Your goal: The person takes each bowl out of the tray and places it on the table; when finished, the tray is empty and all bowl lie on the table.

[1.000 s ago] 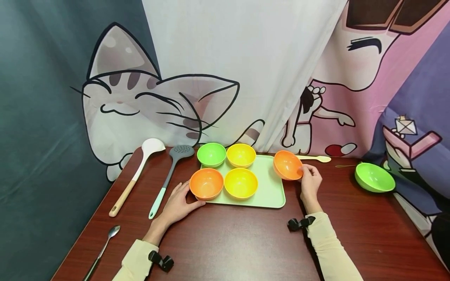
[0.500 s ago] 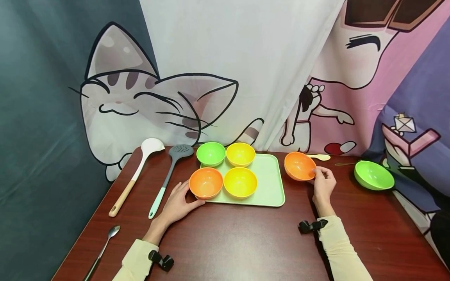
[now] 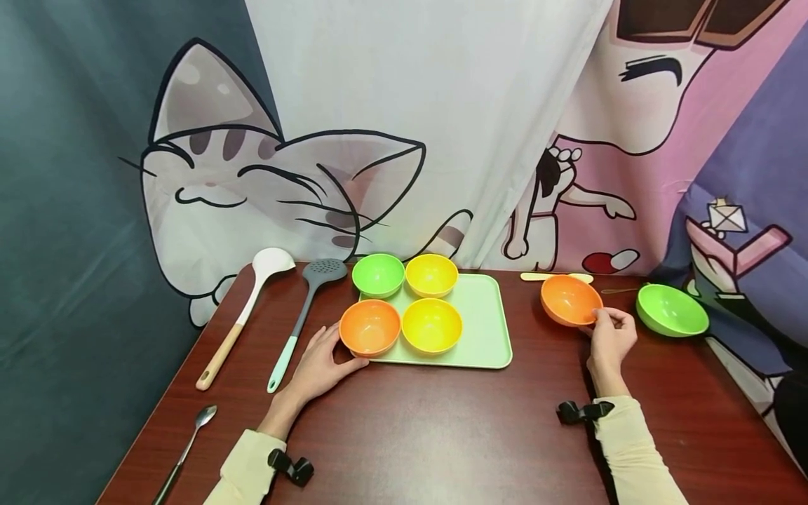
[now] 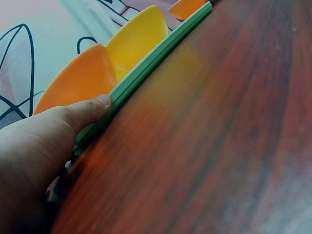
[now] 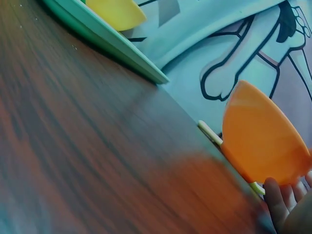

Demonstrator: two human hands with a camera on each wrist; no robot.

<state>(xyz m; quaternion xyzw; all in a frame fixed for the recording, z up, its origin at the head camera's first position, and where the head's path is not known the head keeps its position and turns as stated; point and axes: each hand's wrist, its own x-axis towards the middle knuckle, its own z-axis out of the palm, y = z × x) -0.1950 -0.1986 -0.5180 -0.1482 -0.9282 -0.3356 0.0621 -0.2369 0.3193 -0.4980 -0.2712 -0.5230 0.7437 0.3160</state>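
Observation:
In the head view my right hand (image 3: 611, 345) pinches the right side of an orange bowl (image 3: 571, 300), right of the tray. The right wrist view shows the orange bowl (image 5: 263, 136) tilted, with fingertips under its side. My left hand (image 3: 320, 365) holds the front left corner of a pale green tray (image 3: 482, 322). Its thumb (image 4: 92, 109) lies against the tray's front edge; the other fingertips are partly hidden beside a second orange bowl (image 3: 369, 327). Two yellow bowls (image 3: 432, 326) and a green bowl (image 3: 378, 275) also stand on the tray.
Another green bowl (image 3: 672, 310) stands at the far right. Behind the held bowl lies a cream-coloured utensil (image 3: 535, 277). A white ladle (image 3: 243, 315), a grey slotted turner (image 3: 309, 301) and a metal spoon (image 3: 189, 442) lie on the left. A printed curtain (image 3: 404, 84) hangs behind the table.
My right hand has carried the orange bowl rightward, from over the tray's right edge to beside the far green bowl. My left hand has stayed at the tray's corner.

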